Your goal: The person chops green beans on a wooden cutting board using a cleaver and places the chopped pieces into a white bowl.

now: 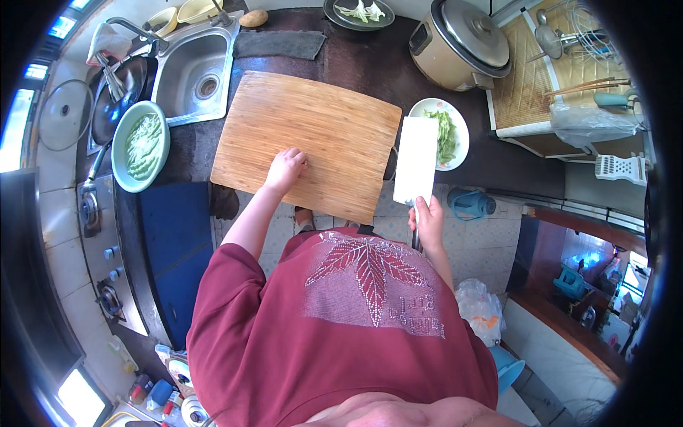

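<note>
My right hand (428, 221) grips the handle of a broad-bladed cleaver (415, 159), its blade pointing away from me beside the board's right edge. The blade overlaps the view of a white plate (460, 141) holding a heap of shredded green vegetable (446, 137). My left hand (288, 168) rests on the wooden cutting board (315, 123) near its front edge, fingers curled; whether something small lies under the fingertips cannot be told. The board surface around it shows bare wood grain.
Left stand a pale green bowl (121, 160) of sliced green vegetable in liquid, a steel sink (187, 69) and a gas stove (114, 267). Behind the board are a grey cloth (280, 45), a potato (253, 18) and a plate of leaves (341, 24). A rice cooker (445, 58) stands back right.
</note>
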`<state>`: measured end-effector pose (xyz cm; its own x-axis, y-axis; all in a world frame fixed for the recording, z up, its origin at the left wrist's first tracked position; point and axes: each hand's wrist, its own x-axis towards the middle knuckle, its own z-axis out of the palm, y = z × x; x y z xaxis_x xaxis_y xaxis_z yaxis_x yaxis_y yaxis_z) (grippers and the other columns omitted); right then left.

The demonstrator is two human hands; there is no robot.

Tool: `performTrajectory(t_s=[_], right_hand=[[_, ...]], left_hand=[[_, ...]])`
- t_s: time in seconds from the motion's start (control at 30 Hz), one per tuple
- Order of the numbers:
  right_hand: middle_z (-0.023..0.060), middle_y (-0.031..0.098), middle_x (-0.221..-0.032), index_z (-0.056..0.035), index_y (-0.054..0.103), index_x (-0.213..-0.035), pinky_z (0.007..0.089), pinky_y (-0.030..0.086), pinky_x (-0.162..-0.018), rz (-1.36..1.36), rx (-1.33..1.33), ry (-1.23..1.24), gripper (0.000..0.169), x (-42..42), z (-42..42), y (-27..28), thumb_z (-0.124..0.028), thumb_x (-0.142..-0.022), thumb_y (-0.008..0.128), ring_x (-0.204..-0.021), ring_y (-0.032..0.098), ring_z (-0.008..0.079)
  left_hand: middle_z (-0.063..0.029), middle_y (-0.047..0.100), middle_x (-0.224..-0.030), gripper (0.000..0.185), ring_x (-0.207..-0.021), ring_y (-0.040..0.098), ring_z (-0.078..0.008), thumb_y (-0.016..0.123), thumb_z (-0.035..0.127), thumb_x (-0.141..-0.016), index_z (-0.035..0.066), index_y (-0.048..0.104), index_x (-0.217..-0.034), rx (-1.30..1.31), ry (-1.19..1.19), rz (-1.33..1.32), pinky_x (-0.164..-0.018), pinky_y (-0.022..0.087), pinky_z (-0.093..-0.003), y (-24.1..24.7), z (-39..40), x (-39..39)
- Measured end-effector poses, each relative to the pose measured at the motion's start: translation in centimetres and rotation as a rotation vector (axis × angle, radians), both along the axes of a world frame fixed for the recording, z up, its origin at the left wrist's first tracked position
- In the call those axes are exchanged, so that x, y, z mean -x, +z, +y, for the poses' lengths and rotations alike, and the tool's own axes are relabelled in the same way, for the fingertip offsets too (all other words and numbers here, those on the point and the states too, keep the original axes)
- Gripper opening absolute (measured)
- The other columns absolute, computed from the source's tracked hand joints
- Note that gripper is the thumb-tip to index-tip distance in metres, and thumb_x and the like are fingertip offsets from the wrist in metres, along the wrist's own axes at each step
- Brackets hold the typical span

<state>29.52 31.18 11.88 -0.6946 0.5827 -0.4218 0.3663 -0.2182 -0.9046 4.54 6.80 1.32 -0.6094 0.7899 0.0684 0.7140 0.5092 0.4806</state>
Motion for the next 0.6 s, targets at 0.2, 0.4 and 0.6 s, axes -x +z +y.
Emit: performTrajectory(t_s=[0.2,0.4,0.6], right_hand=[[0.0032,0.049,-0.057,-0.0028,0.047,-0.09,0.0208,0.032,-0.036,0.012,0.006,-0.043,0.019,0.0,-1.7,-0.1,-0.021,-0.095,0.045,-0.039,0.042,0.0076],[0.0033,0.049,-0.058,-0.0026,0.048,-0.09,0.0209,0.033,-0.036,-0.004,-0.001,-0.075,0.019,-0.2,-1.5,0.5,-0.021,-0.095,0.045,-0.039,0.042,0.0074],[0.0029,0.049,-0.057,-0.003,0.048,-0.088,0.0213,0.033,-0.037,0.008,-0.045,-0.175,0.018,-1.8,0.4,1.3,-0.02,-0.094,0.047,-0.039,0.042,0.0075]], left_hand=[[-0.0096,0.056,-0.081,0.007,-0.084,0.055,-0.0294,0.056,0.012,-0.077,0.008,0.053,-0.082,0.079,-0.095,0.051,-0.08,0.041,-0.0397,0.1,0.0,0.2],[-0.0147,0.054,-0.083,0.006,-0.085,0.053,-0.0332,0.05,0.007,-0.079,0.004,0.05,-0.084,-0.06,0.076,-0.037,-0.075,0.042,-0.0415,0.4,-0.3,1.0],[-0.0191,0.053,-0.079,0.007,-0.076,0.051,-0.0373,0.052,0.005,-0.084,0.001,0.046,-0.085,-0.422,0.229,-0.309,-0.069,0.042,-0.0423,4.6,6.0,1.8]])
